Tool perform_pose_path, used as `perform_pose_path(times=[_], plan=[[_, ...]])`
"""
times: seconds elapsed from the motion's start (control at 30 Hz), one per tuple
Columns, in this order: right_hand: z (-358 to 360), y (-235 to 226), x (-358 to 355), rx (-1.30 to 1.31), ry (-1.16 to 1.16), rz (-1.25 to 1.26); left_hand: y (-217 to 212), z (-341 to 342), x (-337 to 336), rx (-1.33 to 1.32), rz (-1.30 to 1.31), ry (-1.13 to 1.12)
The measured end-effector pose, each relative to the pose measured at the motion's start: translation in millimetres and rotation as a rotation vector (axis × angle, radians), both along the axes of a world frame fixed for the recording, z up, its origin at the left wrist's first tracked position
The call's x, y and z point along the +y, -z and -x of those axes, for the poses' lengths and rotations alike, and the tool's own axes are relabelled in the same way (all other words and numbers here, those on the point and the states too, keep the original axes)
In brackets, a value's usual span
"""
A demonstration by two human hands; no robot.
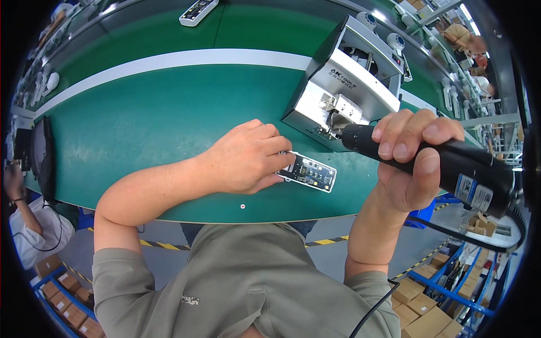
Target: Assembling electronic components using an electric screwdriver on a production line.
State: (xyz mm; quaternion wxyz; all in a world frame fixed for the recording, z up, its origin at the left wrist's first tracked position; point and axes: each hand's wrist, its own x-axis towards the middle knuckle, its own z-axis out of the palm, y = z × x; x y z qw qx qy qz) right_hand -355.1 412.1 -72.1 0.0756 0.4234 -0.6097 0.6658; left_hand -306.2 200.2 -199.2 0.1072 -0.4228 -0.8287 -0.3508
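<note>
My right hand (414,152) is wrapped round a black electric screwdriver (470,169), held level with its tip pointing left. That tip meets the front of a silver and black screw feeder (344,84), at the small metal outlet block (341,110). My left hand (248,158) grips the left end of a white-edged device housing (315,173) with its circuit board facing up. The housing lies on the green table near its front edge; my fingers cover its left end.
A small white and red round piece (243,206) lies near the edge of the green table (141,124). Beyond a white strip, a similar open device (198,11) rests at the back. A dark bag-like object (42,158) stands far left. The screwdriver's black cable (468,239) loops down at right.
</note>
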Motion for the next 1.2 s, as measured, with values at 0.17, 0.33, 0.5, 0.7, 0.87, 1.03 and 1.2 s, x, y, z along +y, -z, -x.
perform_pose_path(times=[0.17,0.33,0.5,0.7,0.87,1.03,1.2], plan=[[-14.4,-1.0,4.5,-0.155,-0.005,0.059,-1.8,-0.9,-1.4,-0.014,0.015,-0.006],[-32.6,4.1,29.9,-0.200,0.123,0.151,-5.2,1.2,0.2,-0.014,0.033,0.006],[-40.0,11.6,47.1,-0.224,0.151,0.111,-5.8,1.2,-0.3,0.031,0.022,-0.021],[-37.0,21.9,53.3,-0.230,0.118,0.079,-6.1,1.4,2.3,0.040,0.034,-0.022],[-33.3,24.9,53.8,-0.255,0.106,0.086,-4.4,0.3,3.4,0.051,0.026,-0.029],[-30.3,27.4,51.5,-0.291,0.094,0.115,-2.3,0.3,4.4,0.058,0.015,-0.036],[-29.9,26.6,48.6,-0.321,0.104,0.122,-4.0,0.8,3.8,0.057,0.021,-0.032]])
